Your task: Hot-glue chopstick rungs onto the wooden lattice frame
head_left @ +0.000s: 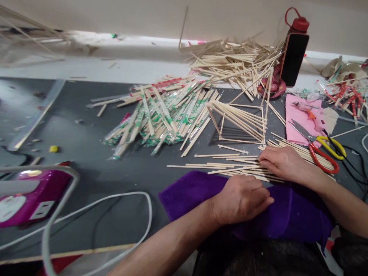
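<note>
We have the right hand (277,163) lowered over the loose sticks (227,166), its fingers bent close together against their near ends; we cannot tell whether it pinches one. Our left hand (244,197) is curled above the purple cloth (186,193), its fingers drawn in, and we cannot see whether anything sits inside them. The loose sticks lie on the grey table (94,168) in roughly one direction, probably so that single ones are easy to pick out. Just beyond them stands the open stick frame (244,119), a row of slanting sticks across it, near enough, we judge, to be reached without leaning. The wrapped sticks (172,115) lie to its left and the heap of bare sticks (230,57) behind, perhaps set back to leave working room. The scissors (314,142) lie partly over the pink pad (291,130), handles towards our right side, likely for a quick grip. The purple cloth hangs off the near edge, perhaps to shield our lap.
</note>
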The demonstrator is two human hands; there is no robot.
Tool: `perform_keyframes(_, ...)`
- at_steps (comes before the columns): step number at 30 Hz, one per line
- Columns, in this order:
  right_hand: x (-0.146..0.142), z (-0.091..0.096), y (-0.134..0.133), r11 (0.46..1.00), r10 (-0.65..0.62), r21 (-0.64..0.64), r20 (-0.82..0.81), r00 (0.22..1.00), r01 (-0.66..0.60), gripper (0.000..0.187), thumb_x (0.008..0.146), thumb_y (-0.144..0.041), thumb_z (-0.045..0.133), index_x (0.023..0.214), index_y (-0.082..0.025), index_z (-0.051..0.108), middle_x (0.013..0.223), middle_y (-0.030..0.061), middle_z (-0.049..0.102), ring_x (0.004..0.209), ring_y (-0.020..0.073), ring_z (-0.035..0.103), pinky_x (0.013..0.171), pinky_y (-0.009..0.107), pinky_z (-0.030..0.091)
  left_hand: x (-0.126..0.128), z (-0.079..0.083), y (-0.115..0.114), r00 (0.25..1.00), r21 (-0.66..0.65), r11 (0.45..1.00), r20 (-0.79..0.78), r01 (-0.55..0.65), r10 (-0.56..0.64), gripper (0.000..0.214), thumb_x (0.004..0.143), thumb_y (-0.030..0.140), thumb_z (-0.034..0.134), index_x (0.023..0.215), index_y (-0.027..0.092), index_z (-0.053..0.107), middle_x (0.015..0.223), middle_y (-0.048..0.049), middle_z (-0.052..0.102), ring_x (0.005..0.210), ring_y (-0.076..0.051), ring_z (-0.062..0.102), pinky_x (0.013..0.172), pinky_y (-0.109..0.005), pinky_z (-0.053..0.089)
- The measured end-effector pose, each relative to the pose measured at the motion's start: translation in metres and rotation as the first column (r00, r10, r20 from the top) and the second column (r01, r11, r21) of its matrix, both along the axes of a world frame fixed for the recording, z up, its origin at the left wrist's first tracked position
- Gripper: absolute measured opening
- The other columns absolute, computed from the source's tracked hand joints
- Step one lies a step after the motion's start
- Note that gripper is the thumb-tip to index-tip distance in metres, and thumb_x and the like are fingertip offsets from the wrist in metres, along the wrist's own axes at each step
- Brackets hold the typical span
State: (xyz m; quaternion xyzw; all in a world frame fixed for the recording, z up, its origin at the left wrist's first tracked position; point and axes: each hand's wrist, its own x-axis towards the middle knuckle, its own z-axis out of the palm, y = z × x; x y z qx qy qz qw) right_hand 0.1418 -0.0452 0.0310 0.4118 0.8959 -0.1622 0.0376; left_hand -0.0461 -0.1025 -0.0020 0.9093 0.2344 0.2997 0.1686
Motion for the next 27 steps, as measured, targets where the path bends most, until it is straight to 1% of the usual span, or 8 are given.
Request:
perform_keyframes(3,-0.008,0.000,0.004,0.995,-0.056,0.084,0.090,0.994,0.048,0.023,0.097,-0.021,0.042,0.098,-0.016,0.064,0.094,0.0060,0.066,0.082,0.0177,0.063,0.060,0.026,0.034,0.000,0.000,0.000,1.000,-0.001,1.000,0.002,0.000,0.000,0.029,0.094,0.028,0.048,0.075,0.016,0.066,0.059,-0.0001,0.059,0.055,-0.013,0.053,0.054,-0.026,0.042)
perform_keyframes(11,-0.026,0.002,0.004,0.973,0.012,0.223,0.246,0.969,-0.068,0.022,0.090,-0.012,0.043,0.091,-0.015,0.065,0.089,0.0092,0.065,0.068,0.0189,0.062,0.051,0.030,0.021,0.000,-0.002,-0.001,1.000,-0.014,1.000,-0.009,0.005,-0.005,0.033,0.095,0.029,0.046,0.073,0.016,0.066,0.059,-0.0008,0.059,0.055,-0.013,0.055,0.055,-0.026,0.042)
perform_keyframes(14,-0.023,0.003,0.003,0.980,-0.029,0.200,0.165,0.986,-0.004,0.023,0.089,-0.015,0.043,0.087,-0.013,0.065,0.087,0.0093,0.066,0.066,0.0185,0.061,0.052,0.030,0.024,-0.001,0.001,-0.001,1.000,-0.101,0.995,0.008,-0.005,0.006,0.031,0.094,0.031,0.048,0.073,0.017,0.067,0.060,-0.0013,0.062,0.057,-0.013,0.057,0.057,-0.024,0.043)
perform_keyframes(17,-0.014,0.009,0.001,0.993,-0.094,0.060,-0.071,0.993,0.098,0.016,0.084,-0.015,0.049,0.082,-0.015,0.065,0.082,0.0054,0.065,0.067,0.0150,0.058,0.057,0.026,0.032,-0.002,0.006,0.002,0.995,-0.331,0.944,0.087,-0.011,0.042,0.026,0.091,0.028,0.052,0.074,0.017,0.067,0.065,-0.0017,0.066,0.061,-0.012,0.060,0.061,-0.023,0.045)
perform_keyframes(19,-0.007,0.014,-0.002,0.990,-0.137,-0.071,-0.265,0.954,0.123,0.011,0.079,-0.012,0.053,0.076,-0.015,0.063,0.075,0.0018,0.063,0.065,0.0119,0.055,0.060,0.024,0.035,-0.002,0.010,0.005,0.979,-0.546,0.837,0.139,-0.047,0.146,0.025,0.089,0.026,0.055,0.070,0.017,0.066,0.062,-0.0010,0.066,0.060,-0.011,0.060,0.060,-0.022,0.045)
perform_keyframes(20,-0.004,0.017,-0.004,0.983,-0.162,-0.134,-0.343,0.925,0.123,0.010,0.076,-0.011,0.053,0.074,-0.015,0.062,0.071,0.0002,0.062,0.063,0.0105,0.054,0.060,0.022,0.036,-0.002,0.012,0.007,0.962,-0.668,0.741,0.154,-0.066,0.224,0.024,0.087,0.027,0.056,0.068,0.016,0.066,0.059,-0.0005,0.065,0.057,-0.011,0.059,0.057,-0.021,0.045)
perform_keyframes(24,0.002,0.020,-0.013,0.940,-0.250,-0.327,-0.448,0.858,0.103,0.011,0.073,-0.011,0.053,0.071,-0.015,0.062,0.065,-0.0025,0.059,0.056,0.0080,0.050,0.055,0.020,0.034,0.001,0.017,0.012,0.814,-0.965,0.263,0.173,0.026,0.555,0.022,0.075,0.035,0.068,0.085,0.016,0.064,0.061,0.0015,0.065,0.048,-0.010,0.059,0.043,-0.018,0.043)
perform_keyframes(27,0.001,0.018,-0.015,0.912,-0.286,-0.398,-0.435,0.854,0.102,0.013,0.073,-0.012,0.051,0.072,-0.015,0.063,0.064,-0.0028,0.058,0.056,0.0077,0.049,0.054,0.020,0.034,0.002,0.018,0.015,0.739,-0.979,0.170,0.199,0.115,0.643,0.034,0.067,0.037,0.076,0.088,0.014,0.063,0.059,0.0005,0.067,0.047,-0.011,0.060,0.043,-0.018,0.044)
